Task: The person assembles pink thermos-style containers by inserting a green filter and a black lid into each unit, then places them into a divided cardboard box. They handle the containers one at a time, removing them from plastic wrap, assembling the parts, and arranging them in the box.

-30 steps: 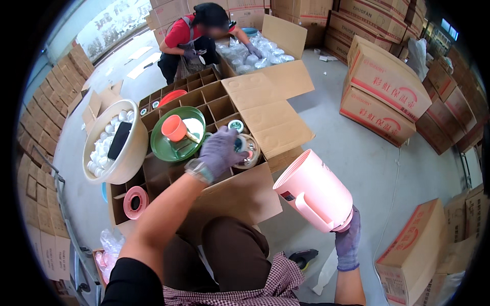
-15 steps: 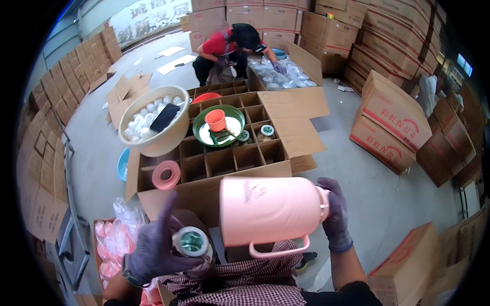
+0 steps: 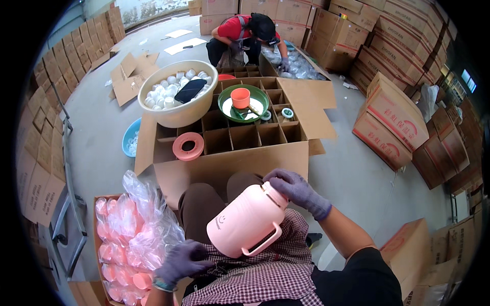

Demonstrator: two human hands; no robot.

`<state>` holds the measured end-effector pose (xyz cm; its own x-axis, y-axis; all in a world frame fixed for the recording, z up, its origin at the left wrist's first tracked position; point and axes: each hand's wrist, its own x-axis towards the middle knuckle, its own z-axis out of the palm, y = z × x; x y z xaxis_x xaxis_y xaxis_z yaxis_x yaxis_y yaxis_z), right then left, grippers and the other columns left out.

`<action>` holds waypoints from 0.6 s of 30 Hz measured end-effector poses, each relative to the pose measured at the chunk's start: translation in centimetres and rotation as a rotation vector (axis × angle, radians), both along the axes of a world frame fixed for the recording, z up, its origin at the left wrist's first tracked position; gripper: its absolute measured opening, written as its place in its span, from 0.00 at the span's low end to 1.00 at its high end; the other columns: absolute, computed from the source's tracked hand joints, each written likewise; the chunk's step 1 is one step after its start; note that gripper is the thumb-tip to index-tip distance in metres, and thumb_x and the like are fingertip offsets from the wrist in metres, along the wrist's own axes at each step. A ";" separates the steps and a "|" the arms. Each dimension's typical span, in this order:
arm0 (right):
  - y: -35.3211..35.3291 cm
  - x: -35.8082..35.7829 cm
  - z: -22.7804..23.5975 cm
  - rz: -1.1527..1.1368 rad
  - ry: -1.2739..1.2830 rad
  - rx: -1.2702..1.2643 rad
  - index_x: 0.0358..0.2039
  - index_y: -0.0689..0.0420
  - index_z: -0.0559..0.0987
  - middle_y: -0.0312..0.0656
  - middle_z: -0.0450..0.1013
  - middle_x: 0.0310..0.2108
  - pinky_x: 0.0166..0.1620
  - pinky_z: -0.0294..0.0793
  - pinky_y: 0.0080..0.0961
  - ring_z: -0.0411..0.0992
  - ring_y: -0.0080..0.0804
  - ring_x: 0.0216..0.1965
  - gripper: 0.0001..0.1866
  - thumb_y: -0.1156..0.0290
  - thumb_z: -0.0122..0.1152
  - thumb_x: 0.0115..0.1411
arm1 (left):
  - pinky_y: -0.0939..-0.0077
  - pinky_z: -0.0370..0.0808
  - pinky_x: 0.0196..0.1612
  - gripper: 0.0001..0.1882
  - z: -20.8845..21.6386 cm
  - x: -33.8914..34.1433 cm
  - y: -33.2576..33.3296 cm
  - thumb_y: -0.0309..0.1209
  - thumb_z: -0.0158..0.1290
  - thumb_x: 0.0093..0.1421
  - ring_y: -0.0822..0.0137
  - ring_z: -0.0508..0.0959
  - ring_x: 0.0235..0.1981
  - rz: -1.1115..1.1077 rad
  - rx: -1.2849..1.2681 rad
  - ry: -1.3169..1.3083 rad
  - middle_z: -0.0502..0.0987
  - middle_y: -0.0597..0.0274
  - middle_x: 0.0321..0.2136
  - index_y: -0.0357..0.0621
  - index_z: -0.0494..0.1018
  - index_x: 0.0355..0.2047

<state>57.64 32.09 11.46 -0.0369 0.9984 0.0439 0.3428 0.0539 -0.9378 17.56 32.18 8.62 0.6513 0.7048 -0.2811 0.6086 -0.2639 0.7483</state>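
My right hand (image 3: 297, 193) is closed round the neck of a pink vacuum jug (image 3: 245, 220). The jug leans over my lap on the checked apron (image 3: 255, 285), its neck up to the right and its handle toward me. Down at the left, my left hand (image 3: 185, 261) has its fingers apart, with nothing seen in it. It is beside an open carton (image 3: 97, 224) of pink cup-like parts (image 3: 117, 275), some under clear plastic bags (image 3: 148, 224).
Ahead stands a divided carton (image 3: 229, 160) bearing a cream basin (image 3: 173, 118) of white caps, a green basin (image 3: 240, 121) with an orange cup (image 3: 240, 97), and a pink ring (image 3: 188, 147). Beyond it a co-worker (image 3: 240, 35) bends over another carton. Stacked cartons (image 3: 390, 122) stand at right.
The jug has come down and tilted from lying level to leaning over my lap. My left hand has let go of the round white-rimmed, green-centred piece and moved lower, toward the pink parts.
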 end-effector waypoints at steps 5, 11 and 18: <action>-0.8 2.5 -8.4 0.112 -0.496 0.378 0.50 0.58 0.77 0.47 0.76 0.46 0.56 0.73 0.34 0.75 0.45 0.48 0.16 0.70 0.57 0.61 | 0.61 0.76 0.43 0.26 -2.6 5.6 -0.4 0.44 0.66 0.50 0.48 0.78 0.41 0.171 0.273 -0.324 0.76 0.47 0.37 0.39 0.75 0.44; -3.7 1.5 -5.7 -0.166 0.037 0.154 0.51 0.62 0.76 0.46 0.75 0.45 0.54 0.72 0.30 0.74 0.38 0.48 0.15 0.71 0.52 0.66 | 0.68 0.70 0.53 0.24 -2.1 8.1 1.3 0.38 0.63 0.56 0.60 0.74 0.45 0.269 0.263 -0.702 0.70 0.52 0.47 0.36 0.66 0.45; -5.1 -6.2 8.7 -0.096 0.179 0.638 0.64 0.62 0.63 0.47 0.70 0.50 0.56 0.72 0.34 0.73 0.36 0.48 0.46 0.57 0.76 0.51 | 0.68 0.69 0.59 0.28 1.1 9.8 2.7 0.36 0.61 0.60 0.64 0.72 0.52 0.264 -0.101 -0.897 0.71 0.55 0.52 0.39 0.63 0.55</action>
